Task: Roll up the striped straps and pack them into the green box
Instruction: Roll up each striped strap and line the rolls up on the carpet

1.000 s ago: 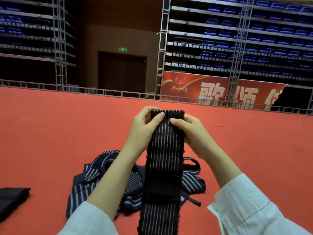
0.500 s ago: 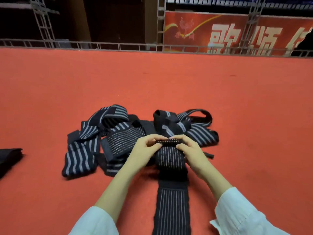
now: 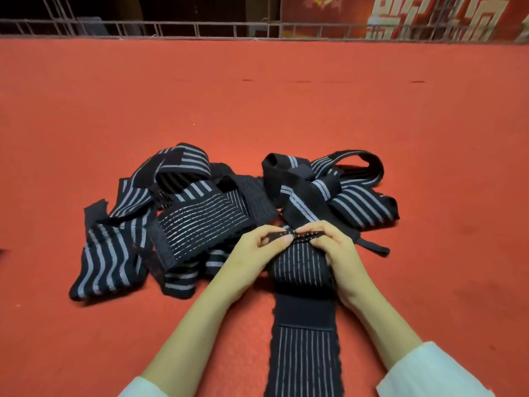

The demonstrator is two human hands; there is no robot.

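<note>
Together, the left hand (image 3: 256, 250) and right hand (image 3: 342, 253) pinched the folded far end of a dark striped strap (image 3: 303, 272), which lay flat on the red carpet (image 3: 257, 110) and ran back between the 2 forearms. Just beyond the fingers, a loose pile of striped straps (image 3: 200, 219) lay tangled, with a metal railing (image 3: 200, 27) along the carpet's far edge.

Red carpet floor (image 3: 286, 110), metal railing (image 3: 200, 28) behind, red banner (image 3: 415, 18), dim bg.

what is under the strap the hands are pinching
Red carpet shows along both sides of the strap. Whatever lies directly beneath it, near the left hand and right hand, is covered.
</note>
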